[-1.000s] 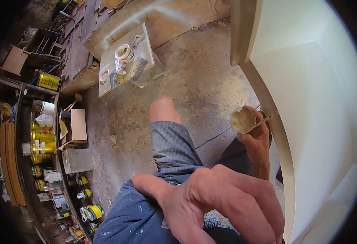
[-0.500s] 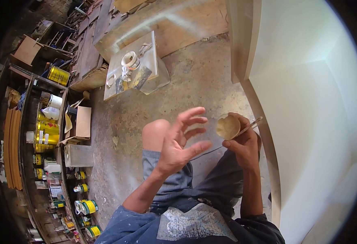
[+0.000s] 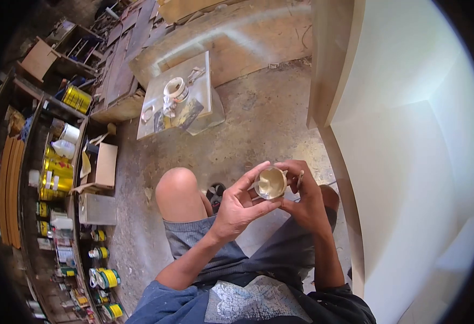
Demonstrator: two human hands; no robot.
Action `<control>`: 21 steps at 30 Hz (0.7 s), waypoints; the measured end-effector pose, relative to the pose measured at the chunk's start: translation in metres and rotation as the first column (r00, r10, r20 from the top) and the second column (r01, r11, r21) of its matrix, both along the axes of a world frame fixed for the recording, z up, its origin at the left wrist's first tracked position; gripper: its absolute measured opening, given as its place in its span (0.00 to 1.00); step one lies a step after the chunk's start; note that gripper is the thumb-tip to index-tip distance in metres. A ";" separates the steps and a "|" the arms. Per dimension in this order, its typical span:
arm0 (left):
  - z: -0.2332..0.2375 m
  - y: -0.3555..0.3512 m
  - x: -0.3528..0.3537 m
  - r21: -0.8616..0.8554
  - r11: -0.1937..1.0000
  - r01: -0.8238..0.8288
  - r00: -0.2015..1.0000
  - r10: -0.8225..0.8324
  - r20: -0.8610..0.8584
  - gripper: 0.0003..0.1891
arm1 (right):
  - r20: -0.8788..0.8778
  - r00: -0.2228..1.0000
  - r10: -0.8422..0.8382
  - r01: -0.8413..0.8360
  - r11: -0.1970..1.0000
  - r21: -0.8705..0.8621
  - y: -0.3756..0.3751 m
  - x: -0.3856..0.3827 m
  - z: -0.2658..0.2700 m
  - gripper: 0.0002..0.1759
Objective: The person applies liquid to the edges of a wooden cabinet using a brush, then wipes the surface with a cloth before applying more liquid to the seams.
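Observation:
A small cup point(image 3: 271, 182) with a cream-coloured substance inside sits between both hands, above my lap, its mouth facing up toward me. My left hand point(image 3: 238, 208) holds the cup's left side, with fingers along the far rim and the thumb along the near side. On the right side, my right hand point(image 3: 305, 201) is closed around the cup. A thin handle point(image 3: 300, 179) sticks out between the right fingers; the rest of that tool is hidden.
A white panelled surface point(image 3: 399, 189) rises close on my right. Ahead, a low board table point(image 3: 156, 89) carries a white tub point(image 3: 176, 89), a rag and a dark, paint-smeared plate. Shelves on the left hold several paint cans point(image 3: 58, 175). A metal-coloured box point(image 3: 97, 209) stands beside them.
My left hand has gone from spread in the air to gripping the cup's left side. The right hand has brought the cup left and slightly lower. The view has shifted a little.

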State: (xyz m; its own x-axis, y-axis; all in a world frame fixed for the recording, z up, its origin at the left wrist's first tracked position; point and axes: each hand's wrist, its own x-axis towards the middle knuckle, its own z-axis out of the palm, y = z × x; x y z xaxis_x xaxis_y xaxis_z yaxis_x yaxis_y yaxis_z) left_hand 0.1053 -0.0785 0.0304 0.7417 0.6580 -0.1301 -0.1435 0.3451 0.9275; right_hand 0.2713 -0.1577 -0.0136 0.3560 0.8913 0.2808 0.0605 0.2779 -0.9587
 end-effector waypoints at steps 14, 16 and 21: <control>-0.023 0.111 -0.001 0.063 0.998 -0.028 0.998 0.031 -0.045 0.36 | 0.008 0.952 -0.307 0.299 0.918 -0.259 0.037 -0.009 0.002 0.21; -0.010 0.128 -0.004 0.028 0.998 -0.062 0.997 0.063 -0.032 0.36 | 0.000 0.935 -0.354 0.342 0.904 -0.259 0.040 -0.010 0.013 0.16; 0.043 0.152 -0.008 -0.057 0.997 -0.042 0.998 0.040 -0.038 0.35 | 0.055 0.909 -0.414 0.402 0.834 -0.379 0.048 -0.014 0.080 0.19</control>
